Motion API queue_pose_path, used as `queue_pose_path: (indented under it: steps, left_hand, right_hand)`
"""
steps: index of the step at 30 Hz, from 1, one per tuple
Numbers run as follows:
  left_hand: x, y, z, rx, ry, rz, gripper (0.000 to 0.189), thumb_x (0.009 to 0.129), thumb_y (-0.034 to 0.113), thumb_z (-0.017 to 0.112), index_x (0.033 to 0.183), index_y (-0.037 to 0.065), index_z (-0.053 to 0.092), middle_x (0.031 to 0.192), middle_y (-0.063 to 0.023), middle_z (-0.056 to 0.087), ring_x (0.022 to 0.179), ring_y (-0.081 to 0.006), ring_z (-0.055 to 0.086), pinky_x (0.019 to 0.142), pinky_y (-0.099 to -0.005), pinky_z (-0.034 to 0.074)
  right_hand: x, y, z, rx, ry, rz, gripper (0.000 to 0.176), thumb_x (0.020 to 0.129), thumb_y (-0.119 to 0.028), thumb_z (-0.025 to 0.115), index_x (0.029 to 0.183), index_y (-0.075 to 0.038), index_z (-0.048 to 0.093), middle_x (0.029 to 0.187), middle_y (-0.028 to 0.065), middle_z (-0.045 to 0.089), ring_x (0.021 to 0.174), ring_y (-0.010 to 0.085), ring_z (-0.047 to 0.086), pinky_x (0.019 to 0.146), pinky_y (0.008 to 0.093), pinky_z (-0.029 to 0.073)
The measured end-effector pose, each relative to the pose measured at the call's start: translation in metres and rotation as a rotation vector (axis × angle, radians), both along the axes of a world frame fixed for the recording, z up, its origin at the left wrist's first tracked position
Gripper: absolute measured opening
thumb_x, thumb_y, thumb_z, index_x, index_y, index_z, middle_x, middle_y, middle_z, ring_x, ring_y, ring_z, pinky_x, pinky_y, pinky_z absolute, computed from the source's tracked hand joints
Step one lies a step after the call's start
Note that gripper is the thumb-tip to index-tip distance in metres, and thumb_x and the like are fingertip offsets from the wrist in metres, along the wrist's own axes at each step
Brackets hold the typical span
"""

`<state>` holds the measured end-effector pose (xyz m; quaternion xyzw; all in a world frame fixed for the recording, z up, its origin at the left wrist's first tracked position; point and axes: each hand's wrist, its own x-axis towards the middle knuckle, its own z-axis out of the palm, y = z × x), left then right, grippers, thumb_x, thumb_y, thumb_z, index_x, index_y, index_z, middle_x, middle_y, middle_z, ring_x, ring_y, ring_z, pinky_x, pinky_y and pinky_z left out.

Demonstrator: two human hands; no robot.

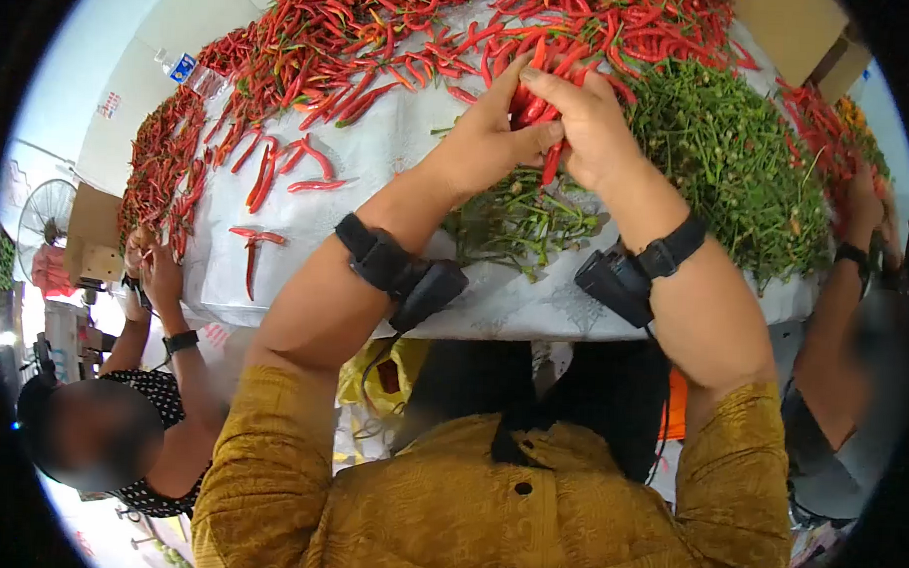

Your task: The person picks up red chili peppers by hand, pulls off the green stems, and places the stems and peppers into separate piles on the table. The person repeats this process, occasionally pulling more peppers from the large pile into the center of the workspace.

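Observation:
Both my hands meet over the white-covered table, around a bunch of red chili peppers (pixel 532 108). My left hand (pixel 495 135) curls round the bunch from the left, its thumb pressed against the lower peppers. From the right, my right hand (pixel 592 124) closes on the same bunch, with its thumb across the top. Some of the peppers are hidden by my fingers. Just below my hands lies a loose heap of green stems (pixel 532 222). A larger pile of green stems (pixel 724 173) spreads to the right of my right hand.
Red chili peppers (pixel 312 54) are heaped along the table's far side. A few single peppers (pixel 263 172) lie on the white cloth (pixel 379 141). A plastic bottle (pixel 193 75) rests at the left. Co-workers' hands (pixel 155 274) are at both table ends.

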<state>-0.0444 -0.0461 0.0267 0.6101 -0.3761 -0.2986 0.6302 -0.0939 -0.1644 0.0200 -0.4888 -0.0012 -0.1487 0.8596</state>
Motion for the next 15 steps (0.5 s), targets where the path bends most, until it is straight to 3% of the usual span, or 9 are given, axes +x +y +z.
queue_pose_path:
  steps: [1, 3, 5, 8, 12, 15]
  left_hand:
    - [0.002, 0.000, -0.003, -0.024, 0.002, 0.008, 0.054, 0.080, 0.015, 0.059, 0.125, 0.010, 0.030, 0.108, -0.0052, 0.047, 0.093, -0.0124, 0.050, 0.067, -0.0254, 0.049]
    - [0.003, -0.001, -0.003, -0.021, 0.049, 0.018, 0.078, 0.076, 0.008, 0.060, 0.134, 0.004, 0.008, 0.110, -0.0102, 0.047, 0.088, -0.0149, 0.052, 0.065, -0.0279, 0.049]
    - [0.005, -0.001, -0.005, -0.046, 0.138, 0.034, 0.082, 0.072, 0.003, 0.061, 0.134, 0.004, 0.008, 0.108, -0.0109, 0.048, 0.087, -0.0152, 0.052, 0.064, -0.0280, 0.049]
    - [0.009, -0.003, -0.016, -0.090, 0.035, 0.037, 0.086, 0.063, 0.001, 0.061, 0.133, 0.001, 0.011, 0.102, -0.0128, 0.051, 0.086, -0.0157, 0.052, 0.063, -0.0274, 0.047]
    - [0.011, -0.005, -0.020, -0.069, 0.024, 0.088, 0.082, 0.062, 0.002, 0.061, 0.131, 0.000, 0.016, 0.102, -0.0133, 0.051, 0.088, -0.0166, 0.052, 0.069, -0.0279, 0.046]
    - [0.011, -0.007, -0.022, -0.195, -0.081, 0.128, 0.072, 0.066, -0.007, 0.057, 0.129, 0.004, 0.024, 0.110, -0.0089, 0.047, 0.098, -0.0155, 0.048, 0.079, -0.0274, 0.042]
  right_hand:
    - [0.000, 0.002, 0.000, 0.017, -0.007, 0.018, 0.014, 0.077, -0.012, 0.057, 0.088, -0.004, 0.054, 0.077, 0.0043, 0.057, 0.067, 0.0118, 0.056, 0.058, 0.0246, 0.046]
    - [0.000, 0.005, 0.003, -0.016, 0.000, 0.024, 0.013, 0.078, -0.011, 0.055, 0.089, -0.004, 0.054, 0.080, 0.0044, 0.058, 0.069, 0.0115, 0.056, 0.060, 0.0246, 0.046]
    - [0.000, 0.008, 0.004, -0.120, -0.022, -0.044, 0.014, 0.079, -0.011, 0.055, 0.090, -0.003, 0.053, 0.081, 0.0043, 0.058, 0.070, 0.0109, 0.056, 0.062, 0.0246, 0.046]
    - [0.003, 0.008, 0.000, -0.164, -0.012, -0.050, 0.016, 0.080, -0.012, 0.055, 0.093, -0.002, 0.052, 0.083, 0.0039, 0.057, 0.073, 0.0103, 0.055, 0.065, 0.0246, 0.046]
    - [0.002, 0.011, 0.001, -0.306, -0.026, -0.059, 0.021, 0.081, -0.015, 0.056, 0.097, -0.004, 0.050, 0.088, 0.0035, 0.055, 0.078, 0.0093, 0.052, 0.070, 0.0246, 0.043]
    - [0.004, 0.012, 0.000, -0.406, -0.061, -0.056, 0.022, 0.081, -0.017, 0.057, 0.097, -0.004, 0.050, 0.088, 0.0023, 0.053, 0.080, 0.0084, 0.049, 0.074, 0.0236, 0.040]
